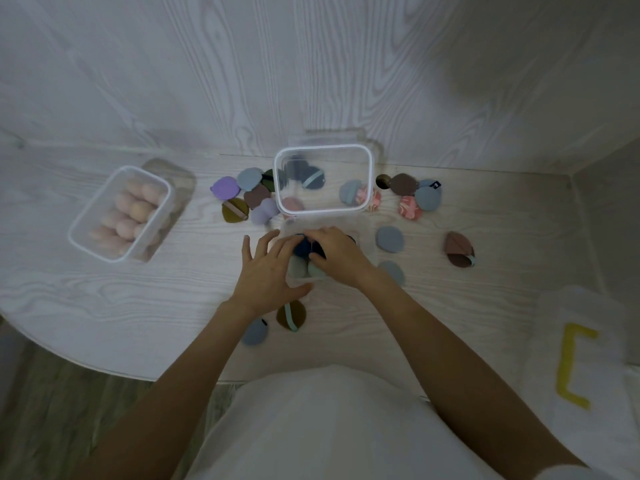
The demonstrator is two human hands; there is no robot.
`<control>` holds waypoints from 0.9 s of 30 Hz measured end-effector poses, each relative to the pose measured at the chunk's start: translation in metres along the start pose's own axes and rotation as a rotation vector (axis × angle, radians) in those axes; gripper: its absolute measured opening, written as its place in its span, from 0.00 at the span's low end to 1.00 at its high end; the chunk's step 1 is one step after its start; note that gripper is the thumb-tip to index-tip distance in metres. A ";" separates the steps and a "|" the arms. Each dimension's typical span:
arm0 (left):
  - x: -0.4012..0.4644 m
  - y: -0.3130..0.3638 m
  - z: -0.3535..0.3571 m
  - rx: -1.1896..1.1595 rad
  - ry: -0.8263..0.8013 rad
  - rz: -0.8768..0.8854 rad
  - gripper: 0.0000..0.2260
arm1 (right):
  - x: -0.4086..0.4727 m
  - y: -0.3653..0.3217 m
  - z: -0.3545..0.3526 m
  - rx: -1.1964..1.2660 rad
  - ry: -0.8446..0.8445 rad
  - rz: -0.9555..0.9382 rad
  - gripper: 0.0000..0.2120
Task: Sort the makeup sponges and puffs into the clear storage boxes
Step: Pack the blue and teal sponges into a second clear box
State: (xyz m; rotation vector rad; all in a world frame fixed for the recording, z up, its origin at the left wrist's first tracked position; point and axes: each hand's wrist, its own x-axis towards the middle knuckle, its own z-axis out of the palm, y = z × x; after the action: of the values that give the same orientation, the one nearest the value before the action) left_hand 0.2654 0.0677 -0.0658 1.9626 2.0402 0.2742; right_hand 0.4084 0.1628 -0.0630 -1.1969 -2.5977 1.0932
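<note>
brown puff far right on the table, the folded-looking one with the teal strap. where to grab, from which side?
Probably pinch the brown puff across its thin edges from above, near the middle of the disc, coming in from the near right. It lies alone on the table, so the fingers have room. Its teal strap at the near right end offers a second hold.

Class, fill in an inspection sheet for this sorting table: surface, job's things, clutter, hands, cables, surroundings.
Surface: pale wood-grain table.
Job's things: left box holds pinkish sponges; middle box stands among loose puffs; near box under the hands.
Clutter: coloured puffs scattered, one brown puff apart on the right.
Hands: left hand fingers spread at the near box; right hand pinches a dark blue puff.
Cables: nothing seen.
Surroundings: wood-grain wall; white cloth with yellow mark.
</note>
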 end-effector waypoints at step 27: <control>-0.011 -0.054 -0.004 0.049 -0.003 -0.101 0.37 | -0.003 0.004 0.013 0.229 0.102 0.060 0.23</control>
State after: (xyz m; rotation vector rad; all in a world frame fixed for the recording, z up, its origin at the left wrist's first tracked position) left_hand 0.2129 0.0542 -0.0791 1.8792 2.1555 0.2013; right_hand 0.4079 0.1547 -0.0747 -1.2491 -2.3019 1.2639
